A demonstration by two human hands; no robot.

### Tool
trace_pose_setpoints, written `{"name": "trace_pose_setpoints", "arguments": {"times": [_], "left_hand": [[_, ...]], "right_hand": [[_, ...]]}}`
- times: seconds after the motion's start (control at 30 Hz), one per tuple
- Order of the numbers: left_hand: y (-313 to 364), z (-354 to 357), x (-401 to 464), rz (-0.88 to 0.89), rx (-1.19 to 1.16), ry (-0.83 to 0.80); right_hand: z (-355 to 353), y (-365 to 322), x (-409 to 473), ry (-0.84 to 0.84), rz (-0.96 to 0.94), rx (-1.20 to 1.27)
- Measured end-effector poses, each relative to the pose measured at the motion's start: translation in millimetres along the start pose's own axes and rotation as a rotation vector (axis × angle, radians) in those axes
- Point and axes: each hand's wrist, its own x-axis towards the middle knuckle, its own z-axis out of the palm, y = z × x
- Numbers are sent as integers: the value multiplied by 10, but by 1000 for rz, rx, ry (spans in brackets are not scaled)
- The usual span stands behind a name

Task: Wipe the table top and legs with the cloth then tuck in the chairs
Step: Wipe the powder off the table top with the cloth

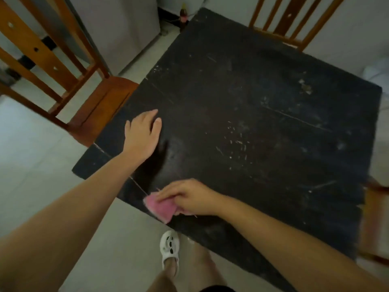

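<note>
A square black table top [242,106] fills the middle, scratched and flecked with pale specks. My right hand [189,197] presses a pink cloth [160,207] flat against the table's near edge. My left hand [143,133] lies palm down on the left part of the top, fingers spread, holding nothing. One wooden chair [99,106] stands at the table's left side with its seat partly under the top. A second wooden chair [290,24] stands at the far side. At the right edge a third chair seat [374,218] shows, blurred.
A grey appliance or cabinet [126,28] stands behind the left chair. A dark bottle [184,20] sits on the floor by the table's far corner. My foot in a white slipper [169,247] stands on the pale tiled floor under the near edge.
</note>
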Motion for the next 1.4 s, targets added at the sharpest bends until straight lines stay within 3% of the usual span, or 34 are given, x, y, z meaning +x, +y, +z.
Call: {"name": "trace_pose_setpoints", "arguments": {"times": [0.1, 0.17, 0.2, 0.27, 0.33, 0.5, 0.57, 0.63, 0.7, 0.77, 0.87, 0.93, 1.07, 1.2, 1.27, 1.37, 1.4], "left_hand": [[223, 259, -246, 79, 7, -84], [331, 439, -408, 107, 43, -125], [372, 525, -466, 118, 57, -135], [442, 676, -534, 115, 56, -131], [508, 775, -580, 106, 27, -99], [748, 877, -633, 172, 22, -69], [814, 902, -704, 210, 29, -97], [814, 933, -785, 239, 49, -123], [760, 950, -837, 249, 44, -142], [704, 931, -870, 234, -8, -158], [627, 870, -888, 242, -92, -162], [551, 848, -931, 302, -47, -200], [408, 959, -1239, 512, 276, -273], [468, 1082, -1687, 717, 377, -373], [459, 1128, -1811, 758, 420, -381], [423, 1157, -1819, 729, 394, -336], [415, 1159, -1812, 722, 395, -326]], "right_hand": [[-965, 188, -390, 511, 240, 139], [-1654, 516, -501, 781, 364, 28], [-1869, 709, -523, 798, 452, -65], [-1841, 1070, -518, 672, 566, -402], [-1287, 1191, -583, 524, 447, -592], [427, 775, -1194, 227, -76, -568], [657, 615, -1402, 64, -78, -458], [537, 477, -1503, 132, 60, -231], [337, 365, -1411, 437, 182, -88], [344, 279, -1132, 672, 244, -197], [777, 385, -749, 632, 325, -625], [981, 520, -914, 668, 514, -770], [1050, 893, -1923, 927, 957, -663], [966, 819, -2493, 1053, 1327, -344], [878, 661, -2206, 1075, 1291, -421], [1058, 457, -1445, 846, 825, -564], [1165, 449, -1316, 756, 745, -568]]}}
